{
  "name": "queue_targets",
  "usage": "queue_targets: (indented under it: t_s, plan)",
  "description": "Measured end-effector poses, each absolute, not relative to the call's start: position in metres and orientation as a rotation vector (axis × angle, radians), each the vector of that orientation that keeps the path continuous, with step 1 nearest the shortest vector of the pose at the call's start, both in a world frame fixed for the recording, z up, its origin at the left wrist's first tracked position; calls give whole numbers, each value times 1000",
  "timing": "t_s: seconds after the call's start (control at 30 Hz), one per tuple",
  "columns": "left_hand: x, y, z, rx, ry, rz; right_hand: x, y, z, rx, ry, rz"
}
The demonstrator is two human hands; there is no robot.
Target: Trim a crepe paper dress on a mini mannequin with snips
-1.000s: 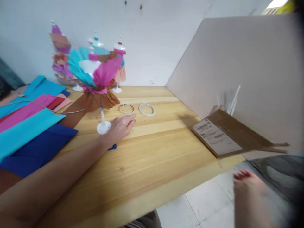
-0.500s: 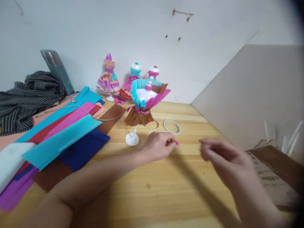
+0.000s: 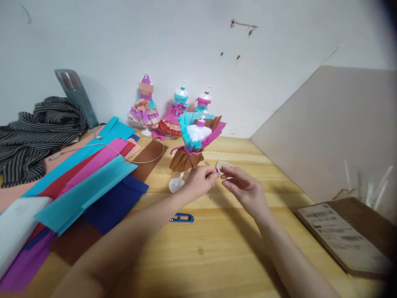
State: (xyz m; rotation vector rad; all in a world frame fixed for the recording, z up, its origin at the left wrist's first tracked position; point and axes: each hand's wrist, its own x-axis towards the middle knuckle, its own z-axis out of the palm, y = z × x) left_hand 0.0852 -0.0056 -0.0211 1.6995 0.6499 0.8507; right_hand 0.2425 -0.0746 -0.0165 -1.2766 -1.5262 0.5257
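My left hand is closed in a pinch on a small piece of magenta paper, which pokes out past the fingertips. Just to its right, my right hand has thumb and fingers apart, its fingertips close to that piece. Behind my left hand stands a small white dress form on a round base. It wears a brown gathered paper skirt, a magenta tie at the waist and a flared turquoise, brown and magenta paper top. A roll of white tape lies behind my fingers, partly hidden.
Several dressed forms stand by the wall. Coloured paper sheets and a striped cloth fill the left side, with a grey cable across them. A blue-handled tool lies by my left forearm; a cardboard package is at right.
My right hand has moved left and forward, up to my left hand's fingertips. The blue-handled tool has come into sight beside my left forearm. The view has shifted slightly.
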Motion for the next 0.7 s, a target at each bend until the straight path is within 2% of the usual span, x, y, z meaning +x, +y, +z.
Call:
queue_targets:
  t_s: [0.3,0.7]
  plan:
    - [86,-16,-29,1712,439,469,250,-89,-10,-1385,-1667,564]
    - [84,-46,8,2131,350,469,287,-114,12,-1516,-1264,250]
